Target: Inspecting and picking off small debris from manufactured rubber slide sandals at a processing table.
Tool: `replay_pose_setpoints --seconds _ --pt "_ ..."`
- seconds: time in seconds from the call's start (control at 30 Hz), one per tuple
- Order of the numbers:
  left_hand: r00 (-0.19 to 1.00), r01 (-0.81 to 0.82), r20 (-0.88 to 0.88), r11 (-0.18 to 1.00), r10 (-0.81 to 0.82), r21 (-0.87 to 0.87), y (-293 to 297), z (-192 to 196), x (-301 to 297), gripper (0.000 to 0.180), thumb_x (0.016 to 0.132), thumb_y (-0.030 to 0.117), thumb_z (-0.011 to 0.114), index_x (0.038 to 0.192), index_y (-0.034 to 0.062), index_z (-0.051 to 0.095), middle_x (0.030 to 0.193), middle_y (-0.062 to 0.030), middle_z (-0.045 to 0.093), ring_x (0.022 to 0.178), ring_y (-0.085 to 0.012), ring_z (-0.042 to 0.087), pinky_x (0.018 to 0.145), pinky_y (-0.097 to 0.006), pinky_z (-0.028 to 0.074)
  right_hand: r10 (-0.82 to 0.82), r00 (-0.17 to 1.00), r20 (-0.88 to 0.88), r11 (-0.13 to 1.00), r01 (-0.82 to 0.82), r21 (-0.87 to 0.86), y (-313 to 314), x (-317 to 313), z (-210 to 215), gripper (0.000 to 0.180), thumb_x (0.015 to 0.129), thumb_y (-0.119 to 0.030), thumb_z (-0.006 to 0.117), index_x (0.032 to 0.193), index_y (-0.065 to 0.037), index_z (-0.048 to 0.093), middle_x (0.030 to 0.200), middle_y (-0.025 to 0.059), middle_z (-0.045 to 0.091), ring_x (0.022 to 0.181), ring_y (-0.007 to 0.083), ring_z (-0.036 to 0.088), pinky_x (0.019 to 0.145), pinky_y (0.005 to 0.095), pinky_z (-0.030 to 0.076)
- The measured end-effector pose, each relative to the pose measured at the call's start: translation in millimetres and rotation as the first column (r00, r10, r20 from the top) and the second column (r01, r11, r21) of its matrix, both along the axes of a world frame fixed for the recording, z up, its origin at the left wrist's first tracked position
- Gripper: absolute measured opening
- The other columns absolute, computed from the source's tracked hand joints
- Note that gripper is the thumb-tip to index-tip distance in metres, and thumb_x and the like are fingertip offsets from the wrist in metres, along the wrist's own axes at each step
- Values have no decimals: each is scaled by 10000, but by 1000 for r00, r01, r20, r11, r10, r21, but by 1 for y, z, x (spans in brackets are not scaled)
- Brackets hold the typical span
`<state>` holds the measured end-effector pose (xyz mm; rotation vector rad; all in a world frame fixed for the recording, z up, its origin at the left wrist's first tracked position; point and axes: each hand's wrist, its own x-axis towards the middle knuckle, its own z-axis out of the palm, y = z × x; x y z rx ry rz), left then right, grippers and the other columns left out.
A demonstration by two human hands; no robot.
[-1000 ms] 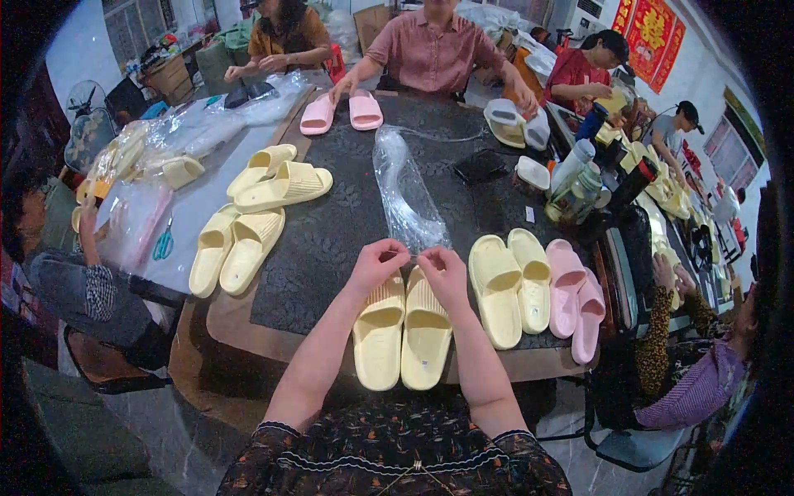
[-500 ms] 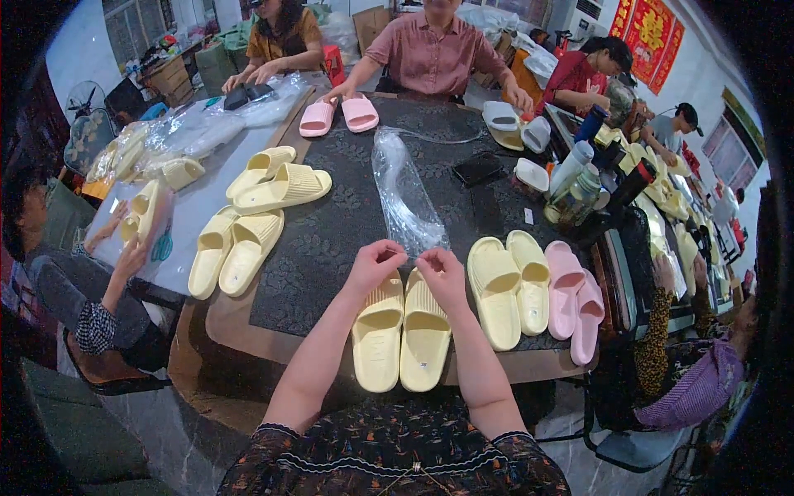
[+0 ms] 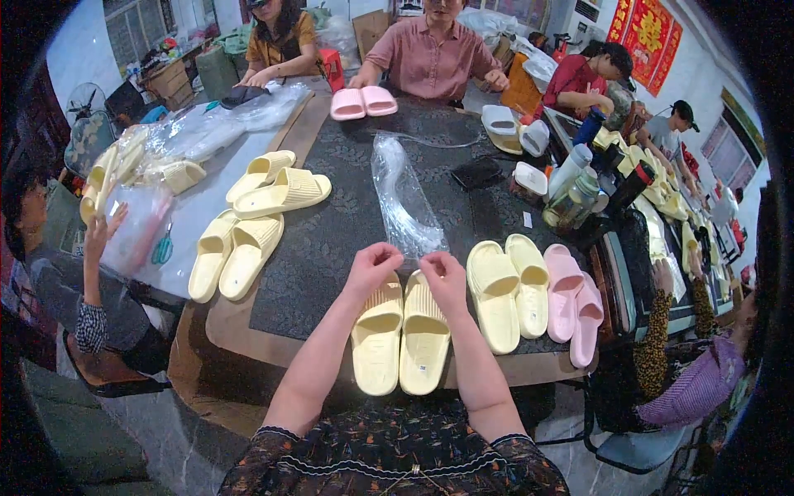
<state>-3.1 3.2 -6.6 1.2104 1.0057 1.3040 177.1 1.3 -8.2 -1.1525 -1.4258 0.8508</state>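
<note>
My left hand (image 3: pixel 375 269) and my right hand (image 3: pixel 444 279) are both closed in a pinch on the near edge of a clear plastic bag (image 3: pixel 404 190). The bag stretches away from me over the dark patterned mat. Just beneath my hands lie two pale yellow slide slippers, the left slipper (image 3: pixel 376 360) and the right slipper (image 3: pixel 423 362), side by side with heels toward me. My fingers partly cover their ribbed straps.
To the right sit a yellow slipper pair (image 3: pixel 495 306) and a pink pair (image 3: pixel 565 285); yellow pairs (image 3: pixel 252 248) stand at left. Bottles (image 3: pixel 571 178) and a plastic tub (image 3: pixel 529 178) crowd the right side. Across the table a person holds pink slippers (image 3: pixel 364 102). Other people sit around.
My hands stay nearly in place, pinching the bag's edge. The person across has brought the pink slippers together and rightward. At left, a person has moved yellow slippers farther back.
</note>
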Motion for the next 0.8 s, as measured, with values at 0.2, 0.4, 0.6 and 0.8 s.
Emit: replay_pose_setpoints --seconds 0.2,0.4,0.6,0.8 --pt "993 94 -69 991 -101 -92 -7 14 3 108 822 125 692 878 47 643 780 30 614 714 -39 544 655 -199 442 79 993 93 995 -84 61 -3 0 6 151 795 -154 712 867 -30 663 747 52 610 674 118 568 642 262 466" --pt "1000 -7 -14 999 6 -51 -2 4 -2 125 816 135 698 883 44 644 782 34 611 707 -35 536 633 -198 432 -9 1000 21 999 10 -47 -1 1 5 145 784 -143 710 858 -28 664 735 46 591 651 123 539 638 257 455" --pt "999 38 -26 999 -39 -16 -1 1 3 128 819 131 692 893 38 641 776 36 607 695 -28 521 620 -198 428 28 999 27 996 -30 89 0 -2 1 123 800 -138 699 853 -33 662 714 39 588 617 109 521 591 254 438" --pt "996 68 -46 996 -71 -52 -3 8 1 98 828 99 678 894 37 642 784 36 606 718 -37 539 644 -198 440 70 993 100 994 -78 77 -1 1 2 135 800 -131 700 858 -19 651 693 21 575 598 84 491 573 244 420"
